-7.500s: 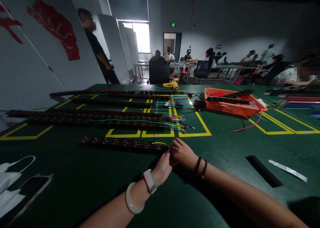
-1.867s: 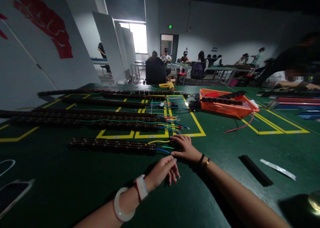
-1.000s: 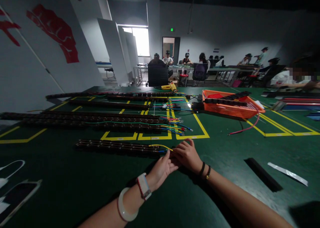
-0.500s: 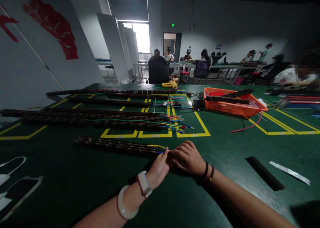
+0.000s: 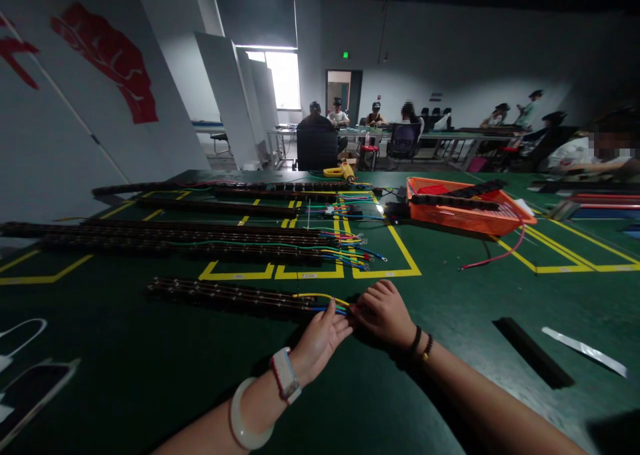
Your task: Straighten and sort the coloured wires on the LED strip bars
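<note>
Gathering stage, by the look of it: coloured wires (image 5: 317, 295) ran from the near black strip (image 5: 225, 294) on the green desk (image 5: 455, 322) to the right hand (image 5: 387, 313), seemingly pinching their ends, left hand (image 5: 317, 348) half spread alongside, next move calling for a steady grip.

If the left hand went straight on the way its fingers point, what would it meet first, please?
The left hand would probably meet the right hand first, since the two lie close together; depth is unclear, so they may already touch.
</note>
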Action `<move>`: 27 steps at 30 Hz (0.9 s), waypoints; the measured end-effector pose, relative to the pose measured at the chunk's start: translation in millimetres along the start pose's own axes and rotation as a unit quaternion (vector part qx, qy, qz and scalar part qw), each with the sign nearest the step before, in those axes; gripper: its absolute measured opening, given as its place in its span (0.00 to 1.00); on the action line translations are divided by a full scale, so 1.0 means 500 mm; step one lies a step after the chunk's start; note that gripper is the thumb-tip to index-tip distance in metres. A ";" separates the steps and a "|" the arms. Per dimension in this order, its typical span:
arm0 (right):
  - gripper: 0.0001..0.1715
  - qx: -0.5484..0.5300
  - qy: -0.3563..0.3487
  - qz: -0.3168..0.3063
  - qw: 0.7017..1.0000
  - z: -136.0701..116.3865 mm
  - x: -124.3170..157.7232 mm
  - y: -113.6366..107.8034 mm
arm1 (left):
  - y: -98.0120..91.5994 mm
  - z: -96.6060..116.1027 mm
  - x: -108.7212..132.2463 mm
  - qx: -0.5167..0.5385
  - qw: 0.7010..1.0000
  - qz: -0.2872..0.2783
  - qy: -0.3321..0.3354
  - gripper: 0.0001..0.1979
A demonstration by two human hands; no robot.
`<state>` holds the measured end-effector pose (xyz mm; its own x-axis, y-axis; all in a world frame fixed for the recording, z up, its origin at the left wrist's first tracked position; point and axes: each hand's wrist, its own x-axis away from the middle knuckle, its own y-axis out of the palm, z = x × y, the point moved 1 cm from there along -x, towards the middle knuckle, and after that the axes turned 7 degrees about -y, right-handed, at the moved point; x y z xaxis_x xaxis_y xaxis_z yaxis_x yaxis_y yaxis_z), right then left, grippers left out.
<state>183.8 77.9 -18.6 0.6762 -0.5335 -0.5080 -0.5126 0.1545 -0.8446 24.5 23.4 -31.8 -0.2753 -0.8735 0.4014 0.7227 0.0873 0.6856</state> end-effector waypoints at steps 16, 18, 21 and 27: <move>0.05 0.028 0.049 0.046 0.997 0.050 -0.031 0.033 | -0.007 -0.002 0.000 -0.001 1.000 -0.015 0.007 0.12; 0.06 0.023 0.051 0.034 0.998 0.054 -0.033 0.040 | -0.012 -0.004 -0.005 -0.001 1.000 -0.020 0.006 0.11; 0.08 -0.008 0.064 0.007 0.998 0.060 -0.032 0.048 | -0.019 -0.005 -0.009 0.002 1.000 -0.027 0.005 0.12; 0.11 -0.071 0.086 0.024 0.993 0.050 -0.022 0.030 | -0.021 -0.006 -0.009 0.017 0.999 -0.028 0.007 0.11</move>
<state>182.0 107.0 -30.0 0.5548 -0.6642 -0.5010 -0.6202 0.0711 -0.7812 20.2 24.9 -42.4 -0.3057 -0.8841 0.3535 0.6839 0.0544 0.7276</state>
